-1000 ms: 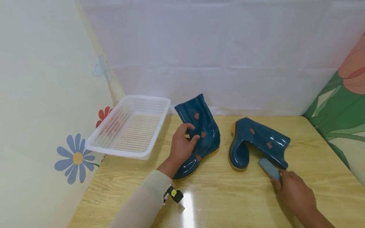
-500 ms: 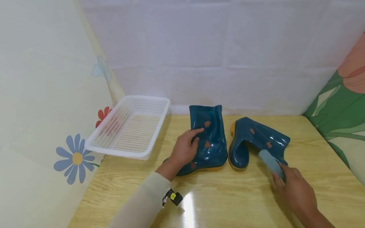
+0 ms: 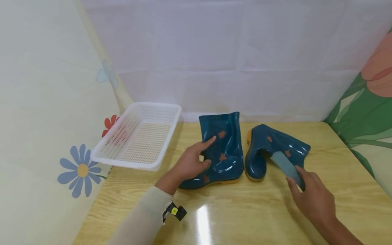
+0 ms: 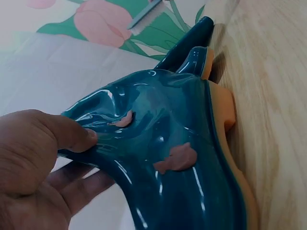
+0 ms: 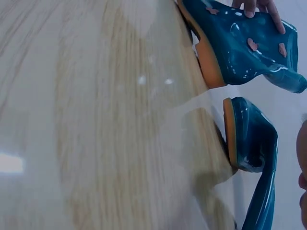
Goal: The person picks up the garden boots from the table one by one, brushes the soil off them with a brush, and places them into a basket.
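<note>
A glossy dark teal rain boot point(image 3: 225, 146) with brownish patches and an orange sole stands left of its mate, toe to the left. My left hand point(image 3: 193, 161) grips its shaft; in the left wrist view the thumb point(image 4: 76, 136) lies on the near side and other fingers pass behind the edge. My right hand point(image 3: 315, 197) holds a blue-grey brush point(image 3: 286, 166), whose pale bristles show in the left wrist view. Beyond the brush, the second rain boot point(image 3: 278, 143) has its shaft flopped over to the right. Only a sliver of the right hand enters the right wrist view.
A white perforated plastic basket point(image 3: 159, 163) sits at the left on the wood-grain table point(image 3: 245, 217). Behind the table hangs a pale cloth point(image 3: 196, 61); flower-printed sheets flank it on both sides.
The left boot, tilted a second ago, now stands upright beside the other one, and my left hand has shifted on its shaft. The brush has moved slightly up and left, toward the folded boot.
</note>
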A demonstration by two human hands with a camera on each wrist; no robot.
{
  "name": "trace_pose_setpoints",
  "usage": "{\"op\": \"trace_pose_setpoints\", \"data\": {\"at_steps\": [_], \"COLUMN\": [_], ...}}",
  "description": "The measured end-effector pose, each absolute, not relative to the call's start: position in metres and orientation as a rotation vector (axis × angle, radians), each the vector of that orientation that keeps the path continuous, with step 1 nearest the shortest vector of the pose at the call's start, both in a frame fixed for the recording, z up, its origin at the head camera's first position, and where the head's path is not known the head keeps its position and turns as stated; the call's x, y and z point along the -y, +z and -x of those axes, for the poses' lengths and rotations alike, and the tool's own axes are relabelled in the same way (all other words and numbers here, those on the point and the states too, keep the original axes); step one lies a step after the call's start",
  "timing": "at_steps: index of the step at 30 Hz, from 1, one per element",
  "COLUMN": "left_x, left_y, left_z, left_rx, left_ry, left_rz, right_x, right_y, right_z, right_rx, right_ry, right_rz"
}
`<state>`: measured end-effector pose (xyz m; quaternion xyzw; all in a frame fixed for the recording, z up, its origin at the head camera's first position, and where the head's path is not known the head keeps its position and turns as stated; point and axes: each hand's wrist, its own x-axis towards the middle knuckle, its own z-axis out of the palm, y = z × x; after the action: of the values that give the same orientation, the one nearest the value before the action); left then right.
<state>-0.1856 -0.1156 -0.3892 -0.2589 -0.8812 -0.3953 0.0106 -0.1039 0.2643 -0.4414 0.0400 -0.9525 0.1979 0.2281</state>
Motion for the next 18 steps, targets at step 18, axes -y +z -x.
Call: {"op": "trace_pose_setpoints", "data": {"at_steps": [18], "left_x": [0.124], "left_y": [-0.406], "left_z": [0.183], "left_rx": [2.535], "left_ry": [-1.167], "left_rz": [0.938], "right_x": [-0.221], "right_y": [-0.427], "right_z": [0.102], "right_rx": [2.703], "right_ry": [0.575], "right_rz": [-0.432]}}
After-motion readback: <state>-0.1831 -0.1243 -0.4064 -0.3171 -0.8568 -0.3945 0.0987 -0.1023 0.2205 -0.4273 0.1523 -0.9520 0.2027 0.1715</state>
